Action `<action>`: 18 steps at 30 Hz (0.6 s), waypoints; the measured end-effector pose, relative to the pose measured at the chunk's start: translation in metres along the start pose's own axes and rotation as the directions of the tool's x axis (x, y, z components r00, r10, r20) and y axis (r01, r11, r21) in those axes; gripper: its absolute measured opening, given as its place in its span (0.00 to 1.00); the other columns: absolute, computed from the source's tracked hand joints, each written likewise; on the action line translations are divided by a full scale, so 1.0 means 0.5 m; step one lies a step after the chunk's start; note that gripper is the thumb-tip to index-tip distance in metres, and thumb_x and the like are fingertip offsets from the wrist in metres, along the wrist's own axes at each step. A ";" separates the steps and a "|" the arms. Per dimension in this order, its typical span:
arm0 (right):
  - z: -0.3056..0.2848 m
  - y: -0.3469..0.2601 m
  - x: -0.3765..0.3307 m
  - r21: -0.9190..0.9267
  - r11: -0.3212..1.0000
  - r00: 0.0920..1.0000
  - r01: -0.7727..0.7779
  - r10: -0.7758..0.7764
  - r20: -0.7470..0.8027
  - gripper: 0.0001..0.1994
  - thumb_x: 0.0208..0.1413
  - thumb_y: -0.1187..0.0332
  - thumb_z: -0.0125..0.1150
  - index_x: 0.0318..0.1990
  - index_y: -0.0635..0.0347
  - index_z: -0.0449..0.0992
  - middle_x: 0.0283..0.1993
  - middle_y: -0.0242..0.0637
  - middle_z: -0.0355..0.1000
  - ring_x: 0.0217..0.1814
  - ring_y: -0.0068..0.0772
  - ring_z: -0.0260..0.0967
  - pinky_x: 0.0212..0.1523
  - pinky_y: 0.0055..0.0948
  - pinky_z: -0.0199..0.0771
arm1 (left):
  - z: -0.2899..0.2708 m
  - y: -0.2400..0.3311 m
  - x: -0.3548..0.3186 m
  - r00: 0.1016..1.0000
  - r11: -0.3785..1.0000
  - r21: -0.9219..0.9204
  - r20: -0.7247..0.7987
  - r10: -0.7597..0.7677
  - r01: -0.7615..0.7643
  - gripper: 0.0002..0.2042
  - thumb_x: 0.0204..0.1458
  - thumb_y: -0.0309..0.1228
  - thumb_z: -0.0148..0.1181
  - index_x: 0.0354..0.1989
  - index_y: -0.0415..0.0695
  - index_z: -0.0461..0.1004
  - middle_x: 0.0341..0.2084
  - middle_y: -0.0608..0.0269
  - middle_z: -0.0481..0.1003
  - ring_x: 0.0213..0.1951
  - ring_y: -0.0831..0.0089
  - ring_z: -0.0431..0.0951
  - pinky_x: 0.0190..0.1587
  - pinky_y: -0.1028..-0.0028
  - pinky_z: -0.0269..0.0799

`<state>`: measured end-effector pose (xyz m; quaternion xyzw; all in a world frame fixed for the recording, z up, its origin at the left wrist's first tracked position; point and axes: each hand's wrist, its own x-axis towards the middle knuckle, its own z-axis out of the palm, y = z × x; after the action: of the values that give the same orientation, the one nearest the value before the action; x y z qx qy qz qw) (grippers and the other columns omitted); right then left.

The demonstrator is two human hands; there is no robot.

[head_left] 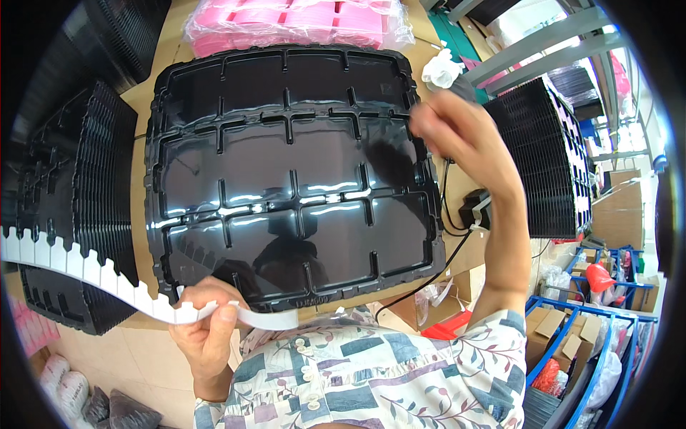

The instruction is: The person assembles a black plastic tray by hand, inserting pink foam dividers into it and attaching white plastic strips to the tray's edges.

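While my left hand (207, 344) pinches one long, white, toothed strip (93, 272) near the front left corner of one glossy black plastic tray (246, 161), my one blurred right hand (456, 130) hovers by its right edge, fingers curled; whether they grip anything, I cannot tell. One tall black ridged stack (532, 164) stands right.
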<state>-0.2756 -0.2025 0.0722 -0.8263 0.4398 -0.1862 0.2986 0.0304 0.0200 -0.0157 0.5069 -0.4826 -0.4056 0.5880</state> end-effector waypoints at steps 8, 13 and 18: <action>0.039 0.007 -0.617 0.639 0.710 0.831 -0.294 0.521 -0.196 0.04 0.56 0.73 0.64 0.32 0.65 0.76 0.30 0.34 0.74 0.28 0.18 0.70 0.28 0.19 0.70 | 0.009 0.029 -0.031 0.997 0.973 -0.230 0.059 0.042 -0.028 0.03 0.55 0.21 0.60 0.36 0.36 0.76 0.32 0.55 0.74 0.21 0.81 0.70 0.21 0.83 0.63; 0.177 0.135 -0.826 -0.602 0.472 0.688 -0.644 0.702 -0.185 0.08 0.58 0.72 0.59 0.41 0.59 0.82 0.46 0.43 0.79 0.62 0.44 0.69 0.64 0.41 0.64 | 0.067 0.050 -0.029 0.967 0.857 -0.455 0.186 -0.174 0.242 0.07 0.57 0.16 0.54 0.42 0.33 0.74 0.33 0.56 0.74 0.20 0.80 0.72 0.21 0.81 0.67; 0.174 0.003 -0.654 -0.216 0.838 0.748 -0.500 0.293 -0.595 0.09 0.56 0.79 0.59 0.42 0.62 0.81 0.40 0.43 0.79 0.41 0.41 0.78 0.41 0.31 0.76 | 0.107 0.049 -0.016 0.934 0.870 -0.391 0.306 -0.186 0.301 0.13 0.58 0.16 0.54 0.52 0.34 0.67 0.23 0.60 0.74 0.20 0.79 0.73 0.21 0.80 0.70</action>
<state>-0.4048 0.0998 -0.0088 -0.6649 0.7002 -0.2572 0.0382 -0.0240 0.0204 0.0082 0.3638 -0.3848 -0.6364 0.5610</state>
